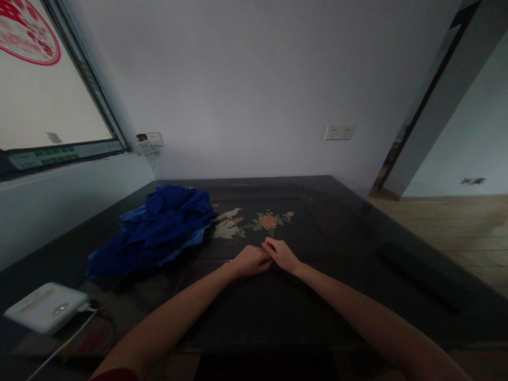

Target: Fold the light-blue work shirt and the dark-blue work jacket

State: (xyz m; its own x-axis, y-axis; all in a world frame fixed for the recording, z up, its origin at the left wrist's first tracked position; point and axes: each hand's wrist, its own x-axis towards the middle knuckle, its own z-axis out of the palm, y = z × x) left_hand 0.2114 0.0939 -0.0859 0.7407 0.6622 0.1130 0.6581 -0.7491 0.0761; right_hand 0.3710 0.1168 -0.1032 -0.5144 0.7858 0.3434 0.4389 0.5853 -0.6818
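Leftward, blue cloth [166,225], corded white box [47,307]

A glossy black table [317,197] with a pink-flower print [269,221] bears a crumpled bright-blue cloth [162,227] and a white round-cornered box [45,307].

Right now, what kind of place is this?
Probably a room in a home, though I can't be sure: there's a dark table with a flower picture, a crumpled blue cloth on it, and wall sockets behind.
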